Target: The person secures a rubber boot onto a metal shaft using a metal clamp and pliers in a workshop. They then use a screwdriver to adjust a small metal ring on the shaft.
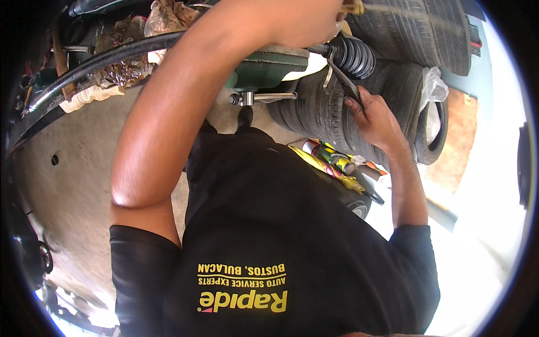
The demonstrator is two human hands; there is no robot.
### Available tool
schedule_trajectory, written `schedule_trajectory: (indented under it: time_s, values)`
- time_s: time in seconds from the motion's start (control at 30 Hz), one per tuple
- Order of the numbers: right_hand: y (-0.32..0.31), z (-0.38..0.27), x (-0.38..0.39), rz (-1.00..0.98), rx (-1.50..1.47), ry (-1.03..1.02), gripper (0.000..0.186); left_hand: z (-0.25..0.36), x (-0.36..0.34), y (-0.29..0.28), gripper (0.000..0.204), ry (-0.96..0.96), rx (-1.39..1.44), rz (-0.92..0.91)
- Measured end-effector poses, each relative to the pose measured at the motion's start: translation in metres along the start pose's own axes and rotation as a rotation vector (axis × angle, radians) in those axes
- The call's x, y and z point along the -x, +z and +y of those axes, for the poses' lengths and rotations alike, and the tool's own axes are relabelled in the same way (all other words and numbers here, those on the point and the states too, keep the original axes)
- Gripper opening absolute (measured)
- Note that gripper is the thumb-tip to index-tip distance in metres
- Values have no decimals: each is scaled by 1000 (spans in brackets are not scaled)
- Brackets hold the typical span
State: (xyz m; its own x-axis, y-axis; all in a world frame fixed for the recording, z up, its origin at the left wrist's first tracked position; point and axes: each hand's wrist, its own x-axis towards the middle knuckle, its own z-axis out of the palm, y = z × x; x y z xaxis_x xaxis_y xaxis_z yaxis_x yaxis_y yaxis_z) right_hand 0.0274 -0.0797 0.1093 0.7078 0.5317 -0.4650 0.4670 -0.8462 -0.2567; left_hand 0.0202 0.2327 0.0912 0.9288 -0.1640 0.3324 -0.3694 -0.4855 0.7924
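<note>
Pliers-like tool, gripped in the right hand, meets the ribbed boot's narrow end; slipping under poor grip, it could tear rubber. Left hand's hold: cannot tell.

Ribbed black rubber boot: between left hand and right hand. Long grey metal tool: in right hand. Green metal vise: left of right hand. Black rubber tyres: behind right hand. White plastic bag: on tyres, rightward.

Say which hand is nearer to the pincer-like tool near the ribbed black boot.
Right: the right hand grips the pincer-like tool; the left hand is farther off, above it at the picture's top edge.
</note>
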Motion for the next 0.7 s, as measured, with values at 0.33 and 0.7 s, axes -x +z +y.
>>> schedule_trajectory:
  time_s: [0.33,0.7]
  values:
    - [-12,8,-3,-12,189,-64,25,-18,-51,36,33,64,-111,-422]
    - [-5,16,6,-8,45,-3,25,1,-43,40,44,44,-286,-399]
